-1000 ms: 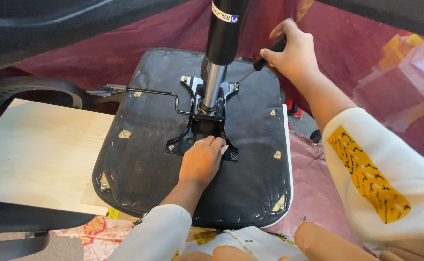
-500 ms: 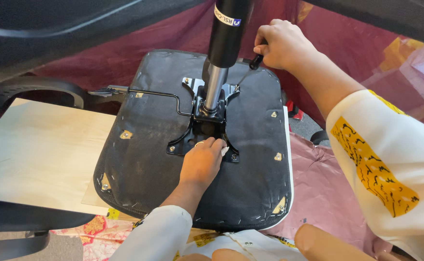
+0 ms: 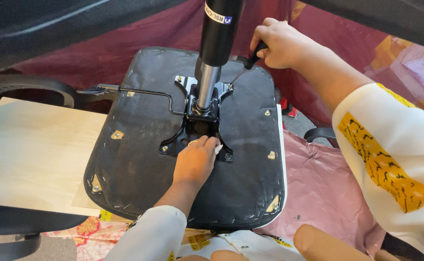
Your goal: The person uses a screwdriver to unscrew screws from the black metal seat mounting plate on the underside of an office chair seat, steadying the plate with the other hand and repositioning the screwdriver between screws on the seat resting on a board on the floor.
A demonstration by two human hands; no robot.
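An upturned black chair seat (image 3: 139, 159) lies in front of me, underside up. A black metal mechanism plate (image 3: 195, 128) is bolted at its middle, with a gas lift cylinder (image 3: 216, 43) standing up from it. My left hand (image 3: 195, 162) presses flat on the plate's near edge, fingers closed. My right hand (image 3: 279, 43) grips the black handle of a screwdriver (image 3: 248, 63), whose thin shaft slants down to the plate's far right corner.
A lever rod (image 3: 139, 92) sticks out left from the mechanism. A pale wooden board (image 3: 28, 154) lies to the left, a black armrest (image 3: 23, 87) behind it. Pink plastic sheeting (image 3: 318, 188) covers the floor at right. Dark chair parts hang overhead.
My right hand has moved left with the screwdriver, closer to the cylinder, and its tip now reaches the plate's far right corner. My left hand has stayed on the plate.
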